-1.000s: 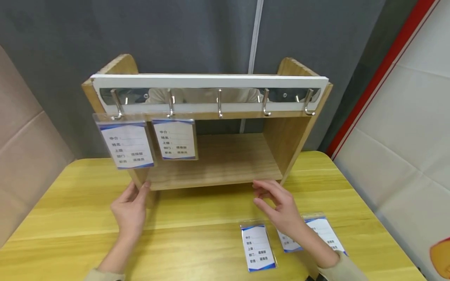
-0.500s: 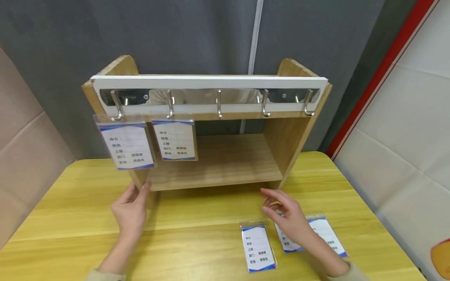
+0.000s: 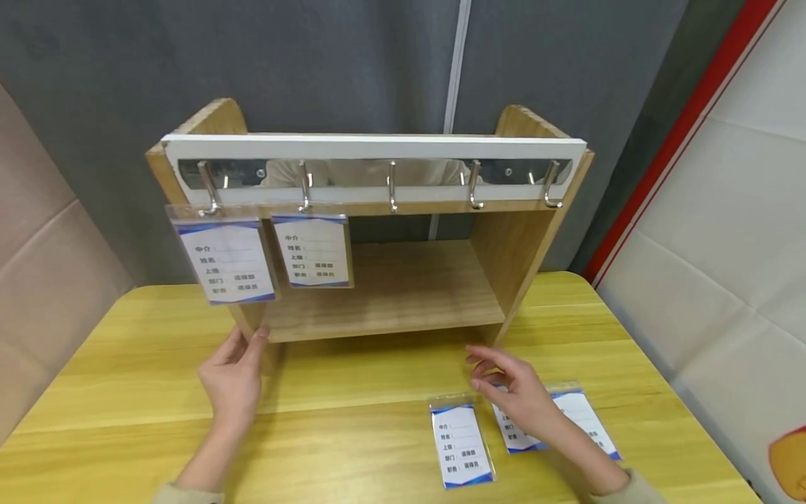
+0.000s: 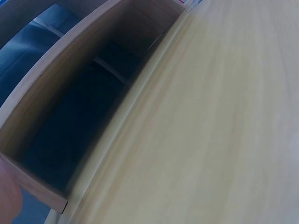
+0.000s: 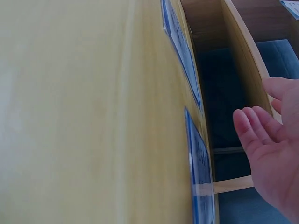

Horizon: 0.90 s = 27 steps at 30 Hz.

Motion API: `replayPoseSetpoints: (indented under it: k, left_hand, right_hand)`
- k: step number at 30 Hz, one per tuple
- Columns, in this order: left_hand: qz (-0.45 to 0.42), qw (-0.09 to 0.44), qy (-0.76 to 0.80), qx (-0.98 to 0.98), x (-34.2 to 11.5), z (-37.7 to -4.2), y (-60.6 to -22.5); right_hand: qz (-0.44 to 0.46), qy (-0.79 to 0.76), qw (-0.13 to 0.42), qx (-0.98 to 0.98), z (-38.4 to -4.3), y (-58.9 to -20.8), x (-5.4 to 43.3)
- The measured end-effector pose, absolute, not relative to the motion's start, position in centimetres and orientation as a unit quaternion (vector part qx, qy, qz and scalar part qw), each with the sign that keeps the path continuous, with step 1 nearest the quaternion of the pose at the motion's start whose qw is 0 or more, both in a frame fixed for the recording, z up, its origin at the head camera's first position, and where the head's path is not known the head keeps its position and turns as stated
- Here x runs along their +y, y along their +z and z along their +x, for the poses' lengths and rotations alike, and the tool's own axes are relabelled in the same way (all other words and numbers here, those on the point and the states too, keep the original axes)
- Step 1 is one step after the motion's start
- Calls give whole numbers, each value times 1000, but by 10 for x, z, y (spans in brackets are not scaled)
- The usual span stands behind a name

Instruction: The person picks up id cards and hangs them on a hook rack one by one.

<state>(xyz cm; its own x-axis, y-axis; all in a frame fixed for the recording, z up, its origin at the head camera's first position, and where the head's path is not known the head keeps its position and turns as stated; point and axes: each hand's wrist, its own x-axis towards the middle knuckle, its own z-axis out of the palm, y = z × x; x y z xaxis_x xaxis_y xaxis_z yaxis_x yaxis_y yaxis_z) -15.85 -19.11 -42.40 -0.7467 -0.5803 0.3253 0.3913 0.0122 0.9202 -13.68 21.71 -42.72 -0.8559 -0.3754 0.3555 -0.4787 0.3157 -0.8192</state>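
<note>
My left hand [image 3: 233,381] grips the lower left side panel of a wooden shelf rack [image 3: 390,290], thumb at its front edge. Part of that hand [image 4: 7,196] shows beside the panel's foot in the left wrist view. My right hand [image 3: 516,395] hovers over the table with loosely bent fingers and holds nothing, just in front of the rack's right foot. Two clear-sleeved name badges hang at the rack's left: one badge [image 3: 229,262] under the first hook, another badge [image 3: 313,252] under the second. A third badge [image 3: 462,448] lies flat left of my right hand.
Two more badges lie on the wooden table [image 3: 340,448]: one badge [image 3: 513,434] partly under my right hand, another badge [image 3: 585,416] partly behind the forearm. A white strip [image 3: 378,147] with several metal hooks crosses the rack's front. A grey curtain [image 3: 327,63] stands behind.
My right hand has drawn back from the rack's lower right edge, moving down and slightly right, then nearly stopped. My left hand has kept its grip on the panel.
</note>
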Motion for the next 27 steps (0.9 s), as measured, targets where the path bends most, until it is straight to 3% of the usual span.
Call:
replayPoseSetpoints:
  k: [13,27]
  left_hand:
    - [69,355,-700,-615,-190,-159,-426]
    - [62,357,-706,-608,-190,-160,-427]
  right_hand:
    - [228,478,-58,-846,-139,-430,219]
    - [276,420,-95,-859,-140,-429,223]
